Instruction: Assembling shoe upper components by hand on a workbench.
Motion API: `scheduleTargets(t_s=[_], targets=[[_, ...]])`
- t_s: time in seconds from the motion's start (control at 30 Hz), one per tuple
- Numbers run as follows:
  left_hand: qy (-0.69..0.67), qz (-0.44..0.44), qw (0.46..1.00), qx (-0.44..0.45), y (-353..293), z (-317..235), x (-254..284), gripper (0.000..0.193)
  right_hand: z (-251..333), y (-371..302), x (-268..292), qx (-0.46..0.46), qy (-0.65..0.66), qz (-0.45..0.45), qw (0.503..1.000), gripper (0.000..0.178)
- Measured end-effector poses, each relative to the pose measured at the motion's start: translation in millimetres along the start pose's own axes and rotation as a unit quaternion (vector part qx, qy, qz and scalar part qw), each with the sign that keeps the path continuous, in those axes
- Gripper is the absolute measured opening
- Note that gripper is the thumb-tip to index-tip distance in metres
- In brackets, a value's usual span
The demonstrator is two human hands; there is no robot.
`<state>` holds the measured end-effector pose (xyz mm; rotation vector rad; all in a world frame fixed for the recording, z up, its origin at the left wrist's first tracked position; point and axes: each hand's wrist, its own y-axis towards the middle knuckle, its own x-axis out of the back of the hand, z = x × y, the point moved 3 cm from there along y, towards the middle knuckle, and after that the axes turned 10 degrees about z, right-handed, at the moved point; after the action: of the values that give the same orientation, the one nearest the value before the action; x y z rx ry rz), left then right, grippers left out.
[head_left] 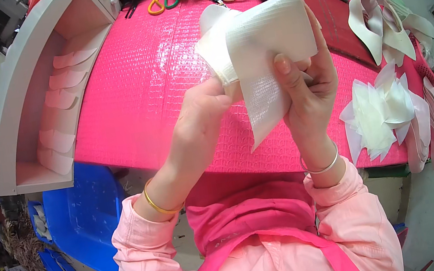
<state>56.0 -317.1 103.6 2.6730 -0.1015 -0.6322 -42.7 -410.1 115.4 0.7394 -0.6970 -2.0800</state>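
Pink-covered table, L hand half-curled, pinching white mat'l at 1 o'clock, R hand part-closed on same, thumb atop, pale layered pcs at 3 o'clock

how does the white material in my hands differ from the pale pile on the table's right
The white material is held in the left hand and right hand; the pale pile lies on the pink table. The white material shows broad faces; the pale pile shows many overlapping, pointed edges. Both look whitish.
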Motion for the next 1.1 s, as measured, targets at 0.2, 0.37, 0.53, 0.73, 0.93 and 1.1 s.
scheduleTargets(t_s=[0.2, 0.37, 0.53, 0.73, 0.93, 1.1], targets=[[0.037, -0.097, 0.994, 0.018, -2.5, -1.5, -7.2, 0.034, -1.2, -0.9, -2.7, -0.002, 0.0, 0.004, 1.0, 0.057], [0.161, -0.153, 0.975, 0.017, 17.8, -9.6, -12.9, 0.029, -0.7, 4.9, -4.8, -0.027, 0.001, -0.008, 1.0, 0.067], [0.122, -0.199, 0.972, -0.008, 55.1, -38.1, 4.7, 0.029, 1.6, -15.8, 2.4, -0.03, -0.107, -0.003, 0.994, 0.086], [0.018, -0.133, 0.99, 0.043, 77.5, -59.7, 12.8, 0.034, 2.2, -21.9, 5.6, -0.073, -0.1, -0.037, 0.992, 0.072], [-0.048, -0.159, 0.985, 0.05, 78.3, -59.0, 9.5, 0.027, -5.4, -24.1, 8.7, -0.042, -0.086, -0.057, 0.994, 0.068], [-0.019, -0.078, 0.996, 0.04, 72.1, -61.2, 31.3, 0.033, -10.1, -24.3, 11.8, -0.029, -0.115, -0.077, 0.99, 0.067]])
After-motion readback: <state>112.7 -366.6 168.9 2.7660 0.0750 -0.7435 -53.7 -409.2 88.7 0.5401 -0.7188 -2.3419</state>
